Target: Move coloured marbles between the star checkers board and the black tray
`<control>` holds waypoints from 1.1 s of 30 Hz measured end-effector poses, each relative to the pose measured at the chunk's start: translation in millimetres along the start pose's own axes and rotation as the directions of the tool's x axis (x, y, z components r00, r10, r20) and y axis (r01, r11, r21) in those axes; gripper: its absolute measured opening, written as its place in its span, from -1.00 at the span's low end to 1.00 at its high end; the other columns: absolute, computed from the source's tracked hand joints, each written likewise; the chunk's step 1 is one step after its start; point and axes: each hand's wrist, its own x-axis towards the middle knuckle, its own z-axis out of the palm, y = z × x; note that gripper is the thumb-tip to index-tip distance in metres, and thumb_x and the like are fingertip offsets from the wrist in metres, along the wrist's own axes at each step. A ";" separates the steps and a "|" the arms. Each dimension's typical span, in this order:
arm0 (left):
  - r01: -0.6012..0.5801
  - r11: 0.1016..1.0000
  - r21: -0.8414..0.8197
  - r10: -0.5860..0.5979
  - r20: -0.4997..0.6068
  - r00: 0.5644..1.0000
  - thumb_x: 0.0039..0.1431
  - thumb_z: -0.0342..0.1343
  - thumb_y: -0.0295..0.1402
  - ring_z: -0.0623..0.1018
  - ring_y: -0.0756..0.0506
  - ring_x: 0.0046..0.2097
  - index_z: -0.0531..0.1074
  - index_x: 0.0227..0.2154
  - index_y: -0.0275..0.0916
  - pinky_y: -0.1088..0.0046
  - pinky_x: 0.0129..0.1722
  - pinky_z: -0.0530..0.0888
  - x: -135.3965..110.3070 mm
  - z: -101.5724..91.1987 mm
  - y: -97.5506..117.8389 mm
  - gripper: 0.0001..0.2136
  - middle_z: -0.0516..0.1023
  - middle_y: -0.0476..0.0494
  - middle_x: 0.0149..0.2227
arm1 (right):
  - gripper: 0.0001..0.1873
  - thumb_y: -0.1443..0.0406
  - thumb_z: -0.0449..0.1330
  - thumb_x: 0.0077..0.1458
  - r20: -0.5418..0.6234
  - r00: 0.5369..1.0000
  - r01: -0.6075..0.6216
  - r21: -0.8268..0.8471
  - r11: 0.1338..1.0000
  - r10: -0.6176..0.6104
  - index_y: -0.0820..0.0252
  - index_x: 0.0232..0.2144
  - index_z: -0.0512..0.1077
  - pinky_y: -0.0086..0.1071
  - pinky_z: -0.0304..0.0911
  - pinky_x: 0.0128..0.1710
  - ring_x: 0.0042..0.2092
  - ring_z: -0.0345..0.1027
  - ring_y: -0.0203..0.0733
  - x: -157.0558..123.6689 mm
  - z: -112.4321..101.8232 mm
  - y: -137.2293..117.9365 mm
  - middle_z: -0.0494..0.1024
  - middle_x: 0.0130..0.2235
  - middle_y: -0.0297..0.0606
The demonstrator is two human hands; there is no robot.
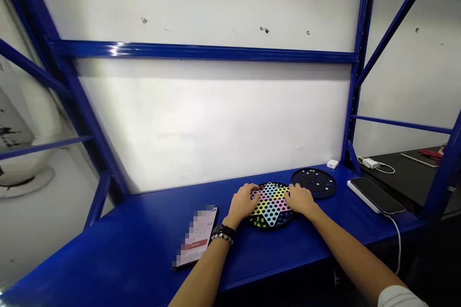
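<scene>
"Facing you, a white wall (216, 115) fills the upper part of the frame, crossed by a blue metal frame (209, 51). Below it, your blue surface (126, 244) spans the lower half."

"And where is the thing you're handling?"

"Lower centre, a little right of the middle: a round black tray (260, 228) with small coloured pieces showing around its edge. Just beside it, up and to the right, lies a round black disc (313, 183) dotted with white spots. On your tray sits a star-shaped board (272, 206) in pink, yellow and light blue, full of dark holes."

"How is your grip?"

"Your left hand (245, 201) lies over the board's left side, thumb and fingers apart; your right hand (300, 198) has bent fingers at its right side. I cannot tell whether either one pinches it."

"What else is near you?"

"A lit-screen device (196, 240) left of your left forearm, a dark phone (378, 195) at the right, a white charger block (332, 164) above the disc, and a beaded bracelet (224, 237) on your left wrist."
</scene>
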 end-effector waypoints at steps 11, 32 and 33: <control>-0.002 1.000 -0.005 0.002 -0.010 1.000 0.21 0.01 -0.29 0.53 -0.18 -0.03 0.51 -0.11 -0.13 0.33 -0.06 0.43 -0.1 1.9 -0.6 -0.75 0.58 -0.13 -0.07 | -0.54 0.21 -0.11 0.30 0.007 1.000 -0.026 0.060 0.998 0.025 0.23 -0.16 0.58 -0.22 0.28 -0.10 -0.06 0.49 0.08 0.8 4.2 4.3 0.58 -0.04 0.04; -0.002 1.000 -0.013 0.001 -0.010 1.000 0.23 -0.02 -0.27 0.54 -0.18 -0.03 0.50 -0.14 -0.12 0.34 -0.10 0.43 0.9 0.2 -0.3 -0.75 0.58 -0.11 -0.09 | -0.48 0.15 -0.13 0.28 -0.037 0.984 -0.152 0.308 0.939 0.172 0.23 -0.29 0.60 -0.31 0.27 -0.20 -0.14 0.52 0.03 21.8 -5.6 22.7 0.64 -0.18 0.04; -0.002 1.000 -0.011 0.002 -0.010 1.000 0.23 -0.02 -0.27 0.54 -0.18 -0.03 0.50 -0.14 -0.12 0.33 -0.10 0.43 0.9 0.2 -0.1 -0.76 0.58 -0.11 -0.09 | -0.46 0.14 -0.15 0.29 -0.071 0.975 -0.176 0.321 0.931 0.209 0.23 -0.29 0.60 -0.30 0.27 -0.19 -0.13 0.52 0.04 23.8 -9.0 28.6 0.63 -0.18 0.05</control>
